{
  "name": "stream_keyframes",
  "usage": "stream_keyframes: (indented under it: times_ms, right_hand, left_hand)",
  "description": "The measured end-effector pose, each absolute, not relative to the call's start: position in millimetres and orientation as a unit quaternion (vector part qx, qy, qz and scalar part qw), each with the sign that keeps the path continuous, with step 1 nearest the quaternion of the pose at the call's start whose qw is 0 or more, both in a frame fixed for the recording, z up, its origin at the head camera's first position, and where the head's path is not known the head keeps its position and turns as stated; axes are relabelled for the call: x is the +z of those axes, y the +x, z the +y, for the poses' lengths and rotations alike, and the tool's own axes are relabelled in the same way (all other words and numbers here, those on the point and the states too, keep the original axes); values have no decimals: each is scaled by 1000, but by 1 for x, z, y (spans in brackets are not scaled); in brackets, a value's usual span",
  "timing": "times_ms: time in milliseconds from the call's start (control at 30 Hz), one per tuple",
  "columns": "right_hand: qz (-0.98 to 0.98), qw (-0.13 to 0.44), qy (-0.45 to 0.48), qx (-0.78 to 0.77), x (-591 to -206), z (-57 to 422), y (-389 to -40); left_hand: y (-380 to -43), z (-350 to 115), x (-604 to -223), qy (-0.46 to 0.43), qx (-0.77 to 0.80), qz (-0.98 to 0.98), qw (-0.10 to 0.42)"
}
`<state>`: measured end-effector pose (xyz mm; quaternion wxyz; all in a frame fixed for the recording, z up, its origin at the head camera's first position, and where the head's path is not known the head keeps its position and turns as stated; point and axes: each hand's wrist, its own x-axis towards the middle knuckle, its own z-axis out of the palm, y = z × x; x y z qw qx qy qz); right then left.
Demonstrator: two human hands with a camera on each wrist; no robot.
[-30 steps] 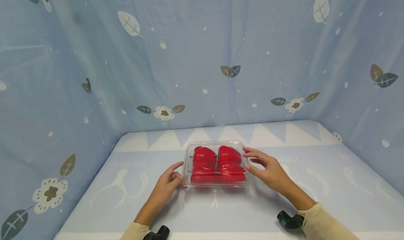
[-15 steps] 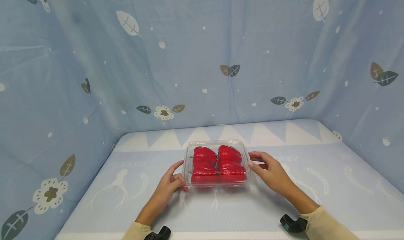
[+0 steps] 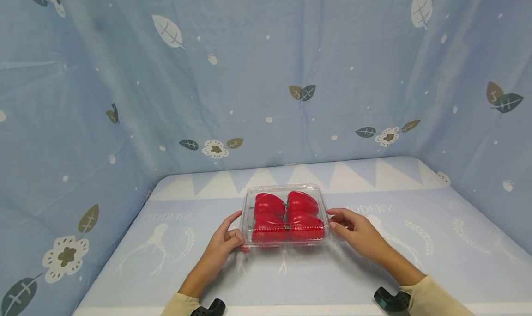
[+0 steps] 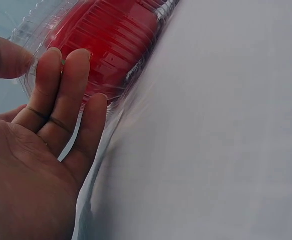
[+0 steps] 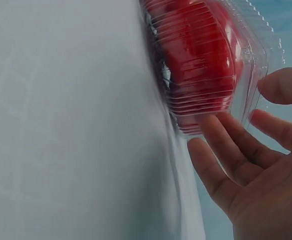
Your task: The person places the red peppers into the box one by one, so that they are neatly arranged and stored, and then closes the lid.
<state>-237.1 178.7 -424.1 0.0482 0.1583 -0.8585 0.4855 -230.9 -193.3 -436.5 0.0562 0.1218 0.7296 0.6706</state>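
A clear plastic clamshell box (image 3: 287,188) with several red bell peppers (image 3: 269,204) inside stands on the table, its lid down over them. My left hand (image 3: 221,244) is at its left side, the index finger stretched along the edge. In the left wrist view, the thumb (image 4: 16,60) and the bent fingers (image 4: 75,75) pinch the box's rim from either side. My right hand (image 3: 361,233) is at the opposite side with loosely bent fingers. In the right wrist view, its thumb (image 5: 281,86) touches the rim and the other fingertips lie close to the side wall.
A pale blue and white patterned cloth (image 3: 166,270) covers the table. Blue curtains with leaf prints (image 3: 266,75) enclose it at the back and sides. Black wrist-worn devices (image 3: 392,300) and beige sleeves (image 3: 436,297) show near the front edge.
My right hand has come off the box's upper right corner and slid down along the right edge toward me. My left hand and the box have hardly moved.
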Motion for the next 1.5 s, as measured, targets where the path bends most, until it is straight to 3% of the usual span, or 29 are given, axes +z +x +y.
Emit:
stream_keyframes:
  times_ms: [633,1500]
  right_hand:
    - [-760,-80,242,598,-420,184,-235]
    - [-703,-124,212,668,-428,179,-235]
  left_hand:
    - [-231,-188,-434,92,718,685,82]
    - [-230,-182,-436,44,713,696,67]
